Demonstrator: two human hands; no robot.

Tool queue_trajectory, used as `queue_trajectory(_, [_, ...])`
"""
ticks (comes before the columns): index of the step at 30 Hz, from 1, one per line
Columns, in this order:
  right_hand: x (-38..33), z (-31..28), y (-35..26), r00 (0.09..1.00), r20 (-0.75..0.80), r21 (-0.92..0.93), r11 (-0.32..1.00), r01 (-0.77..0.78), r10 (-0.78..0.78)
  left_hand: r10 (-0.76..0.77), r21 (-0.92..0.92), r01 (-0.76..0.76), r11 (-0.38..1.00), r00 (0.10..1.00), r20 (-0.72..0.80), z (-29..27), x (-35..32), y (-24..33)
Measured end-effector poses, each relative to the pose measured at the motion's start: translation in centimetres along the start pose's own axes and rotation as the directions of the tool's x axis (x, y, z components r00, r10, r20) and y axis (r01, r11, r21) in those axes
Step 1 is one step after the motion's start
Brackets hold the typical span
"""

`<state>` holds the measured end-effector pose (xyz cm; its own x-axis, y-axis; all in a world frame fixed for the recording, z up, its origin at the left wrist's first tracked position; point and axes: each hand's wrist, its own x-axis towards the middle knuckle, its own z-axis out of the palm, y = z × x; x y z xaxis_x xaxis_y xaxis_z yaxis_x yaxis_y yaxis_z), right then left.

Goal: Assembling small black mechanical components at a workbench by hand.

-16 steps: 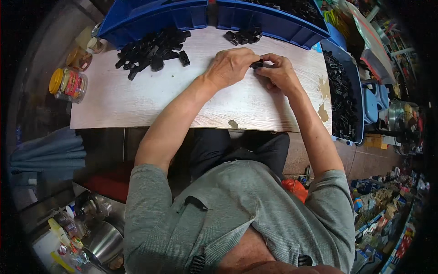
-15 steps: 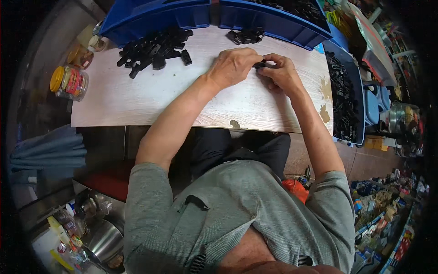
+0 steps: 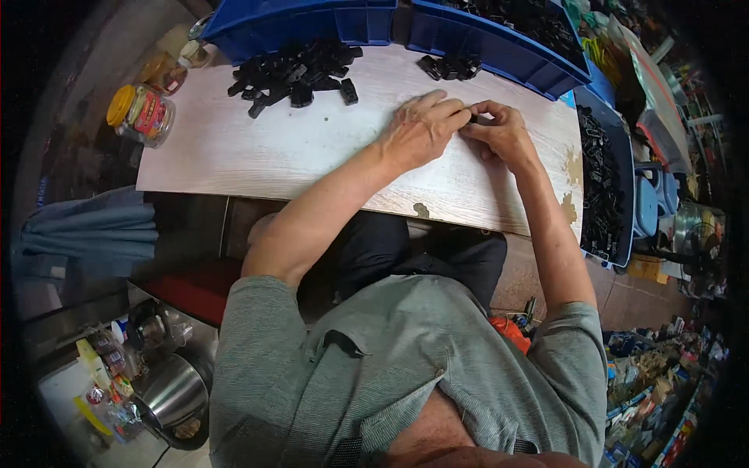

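Both hands meet over the right half of a white wooden table [image 3: 257, 168]. Between their fingertips sits a small black plastic part [image 3: 473, 119], mostly covered by the fingers. My left hand [image 3: 425, 129] closes on its left side, and my right hand [image 3: 503, 134] pinches it from the right with thumb and forefinger. A large heap of black plastic parts [image 3: 300, 74] lies at the far left of the table. Beyond my hands is a smaller cluster of similar black parts [image 3: 450, 68]. Their exact kind is too small to tell.
Blue bins [image 3: 304, 22] line the table's far edge; the right one [image 3: 499, 51] holds black parts. Another blue crate [image 3: 624, 234] of black pieces stands against the right edge. A yellow-lidded jar [image 3: 144, 113] is at the left edge. Blue stools [image 3: 646, 207] stand farther right.
The whole view has shifted and turned slightly, so the table appears tilted. My hands stay together on the small black part, with only slight finger movement.
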<state>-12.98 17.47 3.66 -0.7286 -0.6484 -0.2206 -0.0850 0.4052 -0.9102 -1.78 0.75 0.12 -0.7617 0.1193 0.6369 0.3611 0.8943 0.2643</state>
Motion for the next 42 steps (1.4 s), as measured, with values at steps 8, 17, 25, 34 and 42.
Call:
queue_trajectory(8, [-0.6,-1.9,1.0,0.982,-0.136,0.265,0.96,-0.094,0.134,-0.386,0.408,0.468,0.784,0.882,-0.27,-7.1,-5.2,-3.0])
queue_trajectory(17, [0.4,-10.2,2.2,0.746,-0.629,0.444,0.889,0.112,0.219,-0.359,0.249,0.363,0.898,0.931,-0.062,-6.4,-6.7,-1.4])
queue_trajectory(25, [2.9,-1.3,-0.6,0.956,-0.292,0.296,0.948,0.113,-0.023,-0.306,0.257,0.31,0.915,0.95,-0.056,-6.6,-6.3,-1.5])
queue_trajectory(34, [8.7,4.5,-2.7,0.958,-0.255,-0.27,0.961,0.058,-0.13,-0.401,0.258,0.415,0.873,0.91,-0.105,-6.8,-6.5,-1.3])
queue_trajectory(42, [9.1,5.8,-2.8,0.935,-0.309,-0.367,0.929,0.051,-0.173,-0.373,0.225,0.405,0.886,0.912,-0.172,-6.5,-6.5,-1.7])
